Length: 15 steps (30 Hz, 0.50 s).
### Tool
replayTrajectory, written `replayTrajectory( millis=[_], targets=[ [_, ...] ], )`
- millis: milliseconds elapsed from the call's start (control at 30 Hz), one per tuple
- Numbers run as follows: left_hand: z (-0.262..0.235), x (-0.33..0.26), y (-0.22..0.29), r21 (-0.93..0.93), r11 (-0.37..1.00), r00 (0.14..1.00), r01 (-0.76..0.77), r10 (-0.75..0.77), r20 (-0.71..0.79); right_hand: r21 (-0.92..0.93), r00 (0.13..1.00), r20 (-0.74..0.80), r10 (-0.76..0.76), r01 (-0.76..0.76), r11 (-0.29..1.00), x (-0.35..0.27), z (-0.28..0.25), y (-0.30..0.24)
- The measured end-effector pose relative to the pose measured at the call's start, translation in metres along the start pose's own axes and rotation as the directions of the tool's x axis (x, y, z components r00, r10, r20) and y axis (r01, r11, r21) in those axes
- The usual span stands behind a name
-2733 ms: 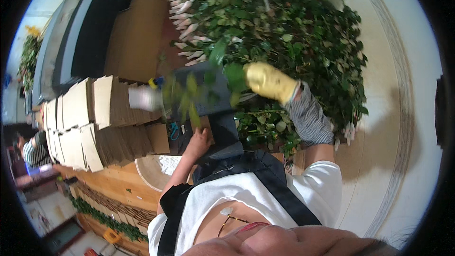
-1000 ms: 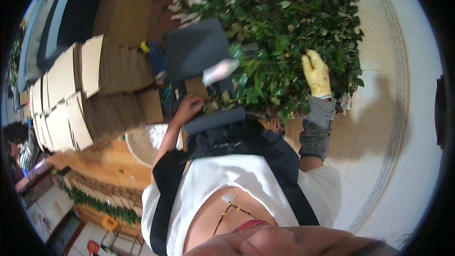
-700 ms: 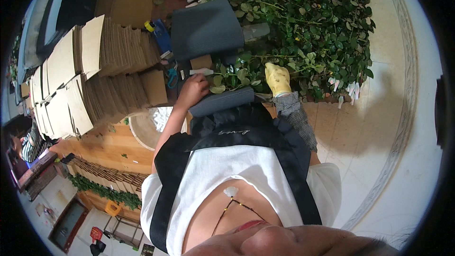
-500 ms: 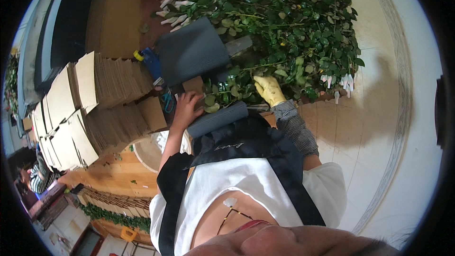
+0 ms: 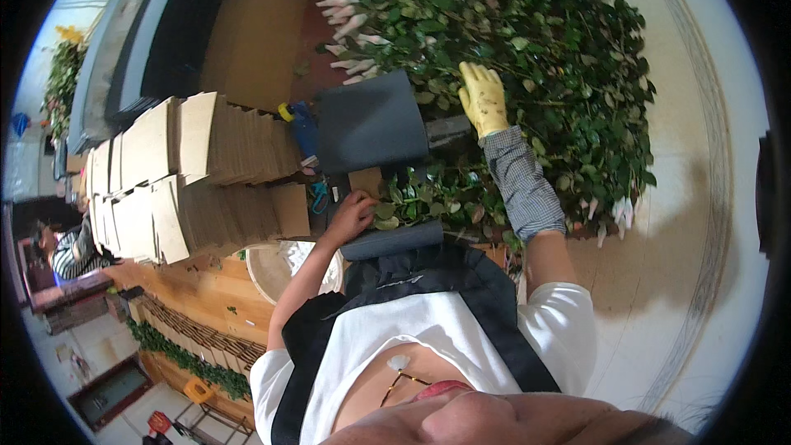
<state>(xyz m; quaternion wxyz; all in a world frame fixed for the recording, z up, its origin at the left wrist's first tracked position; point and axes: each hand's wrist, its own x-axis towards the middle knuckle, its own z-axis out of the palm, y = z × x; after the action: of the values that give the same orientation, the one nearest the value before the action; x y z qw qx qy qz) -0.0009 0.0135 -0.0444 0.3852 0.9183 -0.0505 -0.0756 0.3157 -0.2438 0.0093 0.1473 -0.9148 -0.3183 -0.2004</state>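
My left hand [image 5: 354, 215], bare, is closed beside the cardboard piece [image 5: 365, 181], at the left end of a small bunch of leafy stems [image 5: 420, 196]. Its fingers curl there, but what they hold is hidden. My right hand [image 5: 484, 100], in a stained yellow glove with a checked oversleeve, reaches over the large heap of leafy cut stems [image 5: 568, 74]. Its fingers are stretched out over the leaves. Pale sleeved buds [image 5: 342, 8] stick out at the heap's left edge. A dark grey panel [image 5: 371, 122] stands between the heap and the small bunch.
A dark grey padded edge [image 5: 391, 241] lies against my apron. To the left are stacks of folded cardboard [image 5: 194, 173], blue scissors [image 5: 319, 195] and a blue object with a yellow top [image 5: 301, 132]. A round pale bin [image 5: 268, 276] stands below. Another person [image 5: 74, 251] is far left.
My right hand has moved away from the small bunch, up and forward onto the large heap, its fingers straightening. My left hand stays at the bunch's left end, fingers more curled. The view has shifted.
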Motion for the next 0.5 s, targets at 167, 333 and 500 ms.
replayTrajectory(
  millis=[167,333,500],
  targets=[
    [-0.003,0.004,0.003,-0.050,0.998,0.998,0.028,-0.025,0.059,-0.452,0.625,0.586,0.516,-0.276,0.848,-0.003,0.068,0.054],
    [0.008,-0.004,-0.003,-0.127,0.989,0.998,0.070,-0.069,0.012,-0.235,0.733,0.499,0.462,-0.399,0.886,-0.039,0.026,0.040],
    [0.012,-0.007,-0.005,-0.149,0.987,0.997,0.063,-0.068,-0.029,-0.001,0.968,0.083,0.235,-0.236,0.972,0.003,-0.017,0.021]
  ],
)
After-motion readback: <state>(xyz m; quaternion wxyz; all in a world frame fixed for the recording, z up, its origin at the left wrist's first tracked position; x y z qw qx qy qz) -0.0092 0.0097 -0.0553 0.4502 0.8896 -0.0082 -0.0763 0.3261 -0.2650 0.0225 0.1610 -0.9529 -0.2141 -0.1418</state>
